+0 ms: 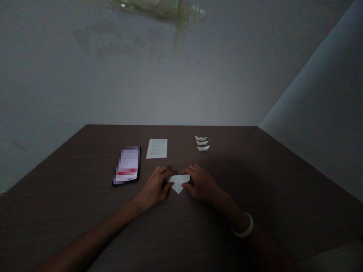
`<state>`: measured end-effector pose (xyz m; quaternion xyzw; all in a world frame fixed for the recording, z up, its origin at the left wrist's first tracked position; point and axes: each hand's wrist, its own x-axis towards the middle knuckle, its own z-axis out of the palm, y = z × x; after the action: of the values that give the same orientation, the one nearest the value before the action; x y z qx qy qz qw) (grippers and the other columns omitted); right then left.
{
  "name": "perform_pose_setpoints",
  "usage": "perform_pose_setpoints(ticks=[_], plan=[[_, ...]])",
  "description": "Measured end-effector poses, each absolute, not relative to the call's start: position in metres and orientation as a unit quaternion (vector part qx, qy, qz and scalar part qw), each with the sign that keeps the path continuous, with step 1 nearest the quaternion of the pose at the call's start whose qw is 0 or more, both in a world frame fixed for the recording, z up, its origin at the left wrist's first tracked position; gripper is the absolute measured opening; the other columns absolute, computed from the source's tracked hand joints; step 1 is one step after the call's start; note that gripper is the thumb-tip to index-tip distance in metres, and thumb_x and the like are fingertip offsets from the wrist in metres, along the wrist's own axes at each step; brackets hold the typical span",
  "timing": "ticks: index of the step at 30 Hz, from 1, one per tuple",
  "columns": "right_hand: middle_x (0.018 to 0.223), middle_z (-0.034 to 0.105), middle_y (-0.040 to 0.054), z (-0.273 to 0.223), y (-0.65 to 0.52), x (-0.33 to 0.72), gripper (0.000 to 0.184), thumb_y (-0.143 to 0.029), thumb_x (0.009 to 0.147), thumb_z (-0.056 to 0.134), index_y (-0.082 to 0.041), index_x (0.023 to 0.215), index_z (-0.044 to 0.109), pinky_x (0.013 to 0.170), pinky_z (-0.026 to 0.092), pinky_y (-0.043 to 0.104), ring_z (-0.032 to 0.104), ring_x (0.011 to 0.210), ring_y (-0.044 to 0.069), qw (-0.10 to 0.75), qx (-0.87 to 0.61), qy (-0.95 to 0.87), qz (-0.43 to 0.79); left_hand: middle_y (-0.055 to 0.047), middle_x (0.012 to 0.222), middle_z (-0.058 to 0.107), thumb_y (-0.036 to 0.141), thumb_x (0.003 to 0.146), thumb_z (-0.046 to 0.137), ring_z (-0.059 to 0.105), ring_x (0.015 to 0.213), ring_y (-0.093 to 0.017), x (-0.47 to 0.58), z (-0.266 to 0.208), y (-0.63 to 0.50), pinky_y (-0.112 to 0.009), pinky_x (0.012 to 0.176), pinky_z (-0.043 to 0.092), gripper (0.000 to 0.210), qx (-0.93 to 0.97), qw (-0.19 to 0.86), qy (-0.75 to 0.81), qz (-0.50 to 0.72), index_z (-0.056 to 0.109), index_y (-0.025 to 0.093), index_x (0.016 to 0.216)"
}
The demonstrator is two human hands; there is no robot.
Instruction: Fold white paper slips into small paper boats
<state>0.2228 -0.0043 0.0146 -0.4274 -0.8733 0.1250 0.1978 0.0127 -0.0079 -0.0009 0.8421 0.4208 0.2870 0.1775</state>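
Note:
A small folded piece of white paper lies between my hands, its straight edge away from me and its point toward me. Faint printed lines show on it. My left hand pinches its left corner between thumb and fingers. On the opposite corner, my right hand is closed in the same way, with a pale bracelet on the wrist. The fingertips partly cover both ends of the paper.
Three folded paper boats stand in a row toward the back of the dark wooden table. Left of them lies a printed paper sheet. A phone with a lit, blurred screen rests beyond my left hand. Behind the table rises a stained wall.

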Motion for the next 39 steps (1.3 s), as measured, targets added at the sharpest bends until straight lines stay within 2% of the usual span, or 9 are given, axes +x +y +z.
perform_pose_setpoints(ticks=[7, 12, 24, 29, 39], plan=[[0.101, 0.061, 0.0057, 0.0151, -0.0049, 0.2233, 0.03, -0.023, 0.079, 0.069, -0.019, 0.108, 0.059, 0.087, 0.042, 0.035, 0.052, 0.096, 0.021, 0.201, -0.428, -0.873, 0.124, -0.007, 0.101, 0.057, 0.014, 0.085, 0.055, 0.052, 0.097, -0.023, 0.0119, 0.0003, -0.0099, -0.041, 0.086, 0.044, 0.025, 0.844, 0.17, 0.412, 0.3, 0.062, 0.02, 0.108], [0.105, 0.058, 0.0063, 0.0155, -0.0052, 0.224, 0.032, -0.021, 0.078, 0.07, -0.019, 0.108, 0.059, 0.09, 0.042, 0.036, 0.051, 0.1, 0.021, 0.222, -0.417, -0.873, 0.123, -0.007, 0.1, 0.057, 0.014, 0.084, 0.058, 0.052, 0.097, -0.023, 0.0119, -0.0005, -0.0097, -0.04, 0.085, 0.045, 0.021, 0.841, 0.158, 0.416, 0.309, 0.062, 0.018, 0.103], [0.102, 0.059, 0.005, 0.0142, -0.0047, 0.2248, 0.029, -0.021, 0.076, 0.071, -0.019, 0.102, 0.059, 0.086, 0.042, 0.034, 0.051, 0.096, 0.02, 0.237, -0.412, -0.872, 0.12, -0.006, 0.098, 0.058, 0.016, 0.084, 0.058, 0.053, 0.094, -0.023, 0.012, 0.0011, -0.0098, -0.037, 0.084, 0.045, 0.017, 0.839, 0.168, 0.418, 0.305, 0.062, 0.018, 0.1], [0.097, 0.061, 0.0043, 0.0123, -0.0033, 0.2242, 0.025, -0.021, 0.076, 0.071, -0.018, 0.097, 0.058, 0.084, 0.041, 0.033, 0.052, 0.092, 0.02, 0.233, -0.404, -0.877, 0.117, -0.007, 0.103, 0.057, 0.017, 0.087, 0.054, 0.052, 0.096, -0.023, 0.0108, -0.0028, -0.0096, -0.04, 0.086, 0.045, 0.027, 0.851, 0.156, 0.409, 0.29, 0.06, 0.02, 0.113], [0.095, 0.062, 0.0037, 0.0096, -0.0035, 0.225, 0.025, -0.02, 0.076, 0.071, -0.019, 0.095, 0.056, 0.081, 0.041, 0.033, 0.052, 0.089, 0.02, 0.238, -0.4, -0.878, 0.112, -0.007, 0.104, 0.054, 0.014, 0.088, 0.053, 0.05, 0.097, -0.023, 0.0098, -0.004, -0.0137, -0.04, 0.084, 0.043, 0.031, 0.871, 0.096, 0.385, 0.29, 0.06, 0.022, 0.117]])
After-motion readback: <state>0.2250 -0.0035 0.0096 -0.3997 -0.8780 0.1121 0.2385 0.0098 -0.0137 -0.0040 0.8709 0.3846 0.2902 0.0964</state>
